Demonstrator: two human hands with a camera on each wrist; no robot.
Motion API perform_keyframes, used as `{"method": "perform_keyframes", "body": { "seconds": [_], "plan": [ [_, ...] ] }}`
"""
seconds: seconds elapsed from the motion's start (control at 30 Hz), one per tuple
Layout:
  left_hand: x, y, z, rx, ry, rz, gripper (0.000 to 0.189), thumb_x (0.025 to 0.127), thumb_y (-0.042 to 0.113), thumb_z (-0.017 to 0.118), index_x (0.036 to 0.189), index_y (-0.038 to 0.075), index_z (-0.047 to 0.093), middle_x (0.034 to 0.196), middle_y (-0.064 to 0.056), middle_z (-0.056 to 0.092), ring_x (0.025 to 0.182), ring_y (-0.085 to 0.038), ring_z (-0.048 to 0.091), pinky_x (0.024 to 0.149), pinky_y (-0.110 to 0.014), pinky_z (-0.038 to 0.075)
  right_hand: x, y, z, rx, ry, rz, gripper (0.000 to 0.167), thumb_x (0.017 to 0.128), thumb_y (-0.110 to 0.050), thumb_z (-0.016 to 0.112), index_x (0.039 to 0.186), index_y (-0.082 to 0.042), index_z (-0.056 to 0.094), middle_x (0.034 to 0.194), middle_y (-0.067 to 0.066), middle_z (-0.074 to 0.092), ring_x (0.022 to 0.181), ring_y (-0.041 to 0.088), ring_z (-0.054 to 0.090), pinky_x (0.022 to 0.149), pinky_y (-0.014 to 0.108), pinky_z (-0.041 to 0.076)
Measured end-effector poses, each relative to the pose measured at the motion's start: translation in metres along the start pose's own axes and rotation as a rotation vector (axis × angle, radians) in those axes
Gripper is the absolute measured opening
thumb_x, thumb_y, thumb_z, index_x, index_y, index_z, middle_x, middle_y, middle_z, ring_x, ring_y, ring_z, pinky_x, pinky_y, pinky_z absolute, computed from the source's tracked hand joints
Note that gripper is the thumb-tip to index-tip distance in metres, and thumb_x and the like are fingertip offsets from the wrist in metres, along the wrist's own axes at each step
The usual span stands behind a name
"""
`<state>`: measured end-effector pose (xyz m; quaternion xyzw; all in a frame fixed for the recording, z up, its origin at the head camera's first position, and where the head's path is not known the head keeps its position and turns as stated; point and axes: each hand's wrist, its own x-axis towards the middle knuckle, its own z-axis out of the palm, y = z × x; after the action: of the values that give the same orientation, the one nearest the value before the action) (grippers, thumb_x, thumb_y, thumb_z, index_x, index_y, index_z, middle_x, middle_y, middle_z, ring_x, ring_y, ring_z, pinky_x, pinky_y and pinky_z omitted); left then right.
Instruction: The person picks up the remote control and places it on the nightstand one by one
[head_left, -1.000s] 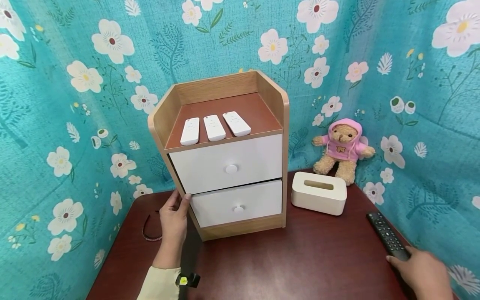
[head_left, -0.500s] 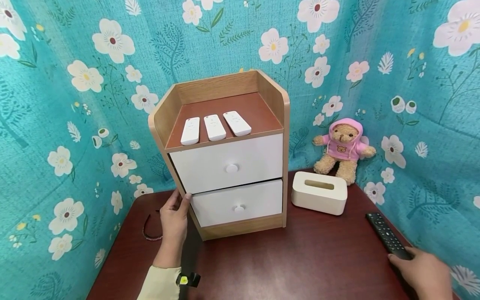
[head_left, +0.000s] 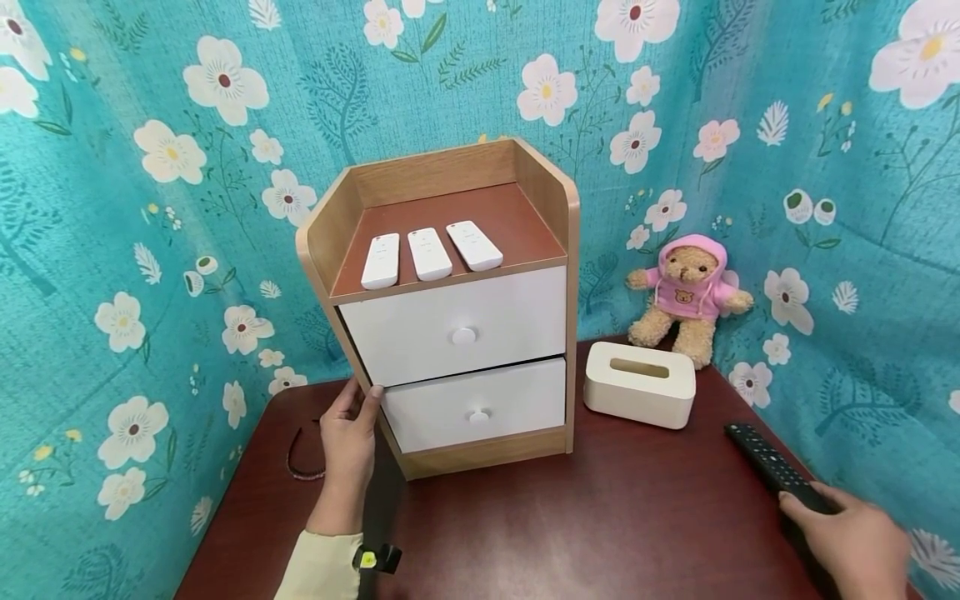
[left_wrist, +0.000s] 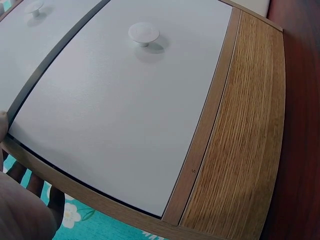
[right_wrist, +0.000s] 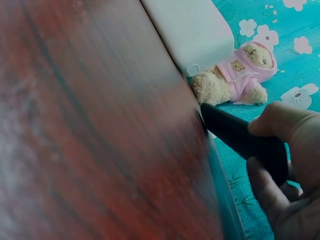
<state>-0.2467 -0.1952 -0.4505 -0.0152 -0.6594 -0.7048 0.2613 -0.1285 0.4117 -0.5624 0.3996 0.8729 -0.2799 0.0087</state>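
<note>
My left hand (head_left: 348, 443) grips the left side edge of a small drawer cabinet (head_left: 487, 442), thumb at the front edge and fingers along the outer side. Wood-coloured panels frame its two white drawers (left_wrist: 115, 110), both pushed in. At the far right of the table, my right hand (head_left: 855, 533) holds a black remote control (head_left: 772, 460) by its near end. In the right wrist view the remote (right_wrist: 235, 131) is seen from its side, between thumb and fingers. Three white remotes (head_left: 429, 254) lie side by side on the cabinet's brown top.
A cream tissue box (head_left: 639, 396) stands right of the cabinet. Behind it sits a teddy bear (head_left: 686, 292) in a pink hoodie. A thin headband-like loop (head_left: 300, 473) lies left of my left hand on the dark red table (head_left: 600, 525). Floral teal curtains (head_left: 247, 208) enclose the table.
My right hand and the black remote have shifted slightly, the remote's far end moving a little left and seeming to rise. My left hand and the cabinet stay still.
</note>
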Motion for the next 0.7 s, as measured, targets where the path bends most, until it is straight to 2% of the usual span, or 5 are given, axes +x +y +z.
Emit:
{"method": "perform_keyframes", "body": {
  "seconds": [0.27, 0.37, 0.47, 0.57, 0.7],
  "plan": [
    [-0.003, 0.000, 0.002, -0.008, -0.008, -0.013, 0.047, 0.104, 0.013, 0.076, 0.151, 0.010, 0.066, 0.126, 0.011, 0.076, 0.115, -0.009, 0.069, 0.094, -0.017, 0.057, -0.028, -0.010, -0.008, 0.162, 0.248, -0.162, 0.069, 0.094, -0.037, 0.079, 0.146, 0.006, 0.061, 0.137, 0.044, 0.052, 0.123, 0.057, 0.052, 0.103, 0.070, 0.043],
    [-0.002, 0.000, 0.003, -0.001, 0.001, -0.014, 0.046, 0.104, 0.013, 0.076, 0.149, 0.009, 0.067, 0.123, 0.011, 0.077, 0.113, -0.009, 0.069, 0.093, -0.017, 0.058, -0.051, -0.029, -0.023, 0.234, 0.397, -0.266, 0.064, 0.089, -0.031, 0.084, 0.141, 0.004, 0.068, 0.129, 0.038, 0.062, 0.114, 0.049, 0.057, 0.089, 0.053, 0.048],
    [-0.002, 0.002, 0.003, -0.001, 0.013, -0.008, 0.045, 0.104, 0.013, 0.076, 0.148, 0.007, 0.068, 0.121, 0.012, 0.077, 0.111, -0.008, 0.069, 0.092, -0.016, 0.058, -0.077, -0.054, -0.043, 0.298, 0.495, -0.365, 0.060, 0.085, -0.030, 0.089, 0.137, -0.002, 0.075, 0.121, 0.031, 0.070, 0.094, 0.017, 0.057, 0.074, 0.026, 0.041],
    [-0.002, 0.002, 0.003, -0.004, 0.019, -0.004, 0.044, 0.104, 0.013, 0.076, 0.147, 0.006, 0.069, 0.119, 0.011, 0.077, 0.109, -0.009, 0.069, 0.091, -0.016, 0.058, -0.107, -0.084, -0.061, 0.380, 0.538, -0.449, 0.057, 0.082, -0.028, 0.092, 0.134, -0.008, 0.078, 0.107, 0.016, 0.070, 0.084, -0.011, 0.040, 0.065, 0.008, 0.030],
    [-0.001, 0.001, 0.003, -0.008, 0.018, -0.002, 0.044, 0.104, 0.012, 0.076, 0.147, 0.007, 0.068, 0.122, 0.011, 0.077, 0.111, -0.009, 0.069, 0.092, -0.016, 0.057, -0.148, -0.124, -0.083, 0.584, 0.558, -0.591, 0.052, 0.078, -0.018, 0.096, 0.128, -0.013, 0.083, 0.093, -0.017, 0.060, 0.080, -0.019, 0.046, 0.070, -0.003, 0.036]
  ]
}}
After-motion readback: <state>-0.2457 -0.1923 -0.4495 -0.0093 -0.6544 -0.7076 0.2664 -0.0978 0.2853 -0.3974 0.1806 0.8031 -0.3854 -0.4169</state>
